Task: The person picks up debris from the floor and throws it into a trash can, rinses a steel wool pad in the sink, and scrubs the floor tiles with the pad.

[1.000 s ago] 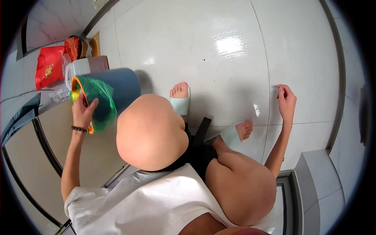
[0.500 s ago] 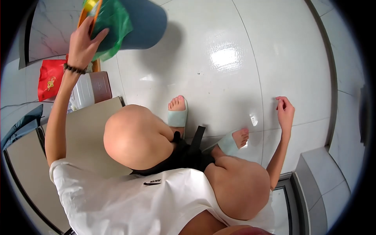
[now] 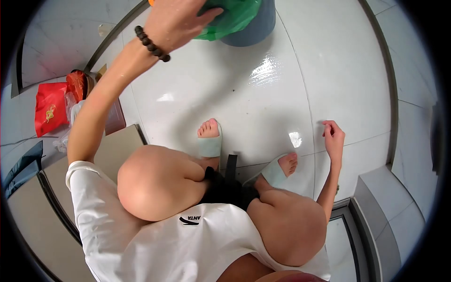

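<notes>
At the top of the view my left hand [image 3: 178,21], with a dark bead bracelet at the wrist, grips the rim of a blue-grey bin [image 3: 253,30]. A green plastic bag [image 3: 235,19] lines the bin and folds over its outside. The upper part of the bin and some of my fingers are cut off by the frame edge. My right hand [image 3: 334,136] hangs over the floor beside my right knee, its fingers loosely curled with nothing in them.
A red bag [image 3: 50,108] and a plastic jug [image 3: 115,117] stand at the left by a beige cabinet [image 3: 122,143]. Pale tiles [image 3: 188,84] form the floor. A grey-edged door frame [image 3: 350,225] is at the lower right.
My left hand has lifted the bin from beside the jug and carried it up and to the right. My right hand has barely moved.
</notes>
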Available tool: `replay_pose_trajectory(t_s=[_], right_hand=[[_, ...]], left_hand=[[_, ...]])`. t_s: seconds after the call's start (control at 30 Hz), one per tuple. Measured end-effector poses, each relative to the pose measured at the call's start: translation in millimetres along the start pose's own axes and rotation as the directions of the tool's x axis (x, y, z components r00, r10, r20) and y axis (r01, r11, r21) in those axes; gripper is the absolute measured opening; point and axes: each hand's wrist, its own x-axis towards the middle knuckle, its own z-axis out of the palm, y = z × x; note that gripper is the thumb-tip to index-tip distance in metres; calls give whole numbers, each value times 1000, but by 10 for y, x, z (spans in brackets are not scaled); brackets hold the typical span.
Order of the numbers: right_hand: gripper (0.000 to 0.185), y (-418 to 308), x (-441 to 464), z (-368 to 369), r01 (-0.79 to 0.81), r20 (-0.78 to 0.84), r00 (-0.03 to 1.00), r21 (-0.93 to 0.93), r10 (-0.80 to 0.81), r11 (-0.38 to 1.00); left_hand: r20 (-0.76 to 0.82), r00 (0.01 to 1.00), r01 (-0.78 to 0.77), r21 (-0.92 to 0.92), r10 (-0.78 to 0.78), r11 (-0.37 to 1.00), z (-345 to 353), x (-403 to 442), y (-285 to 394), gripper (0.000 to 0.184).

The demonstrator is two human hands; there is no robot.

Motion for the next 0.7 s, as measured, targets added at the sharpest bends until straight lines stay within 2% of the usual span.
replay_pose_trajectory(t_s=[0.1,0.23,0.3,0.37,0.43,0.57,0.6,0.7], right_hand=[[19,45,-114,2,10,-27,1000,35,-9,999],[18,-198,-73,-98,34,5,999,-43,-34,998],[19,-402,-10,-252,69,40,997,-165,-63,984],[18,-757,67,-422,112,-20,993,-164,-117,980],[18,-1058,213,-647,149,17,989,-192,-148,970],[17,-1911,427,-1117,329,-21,937,-292,-350,898],[16,-2161,422,-1202,353,5,928,-328,-372,876],[16,-2667,442,-1301,412,21,897,-407,-442,815]], left_hand=[[-30,998,-54,-15,54,998,29,99,109,26],[-24,998,-64,24,65,998,-117,309,-76,28],[-82,991,-108,24,110,994,-349,408,-131,29],[-128,980,-150,29,153,988,-659,527,-188,29],[-94,977,-199,-77,191,977,-952,746,-200,29],[-200,934,-314,-70,295,947,-1887,1175,-247,33],[-176,945,-287,-44,275,957,-2154,1242,-223,34],[-273,912,-318,1,306,948,-2867,1373,-139,32]])
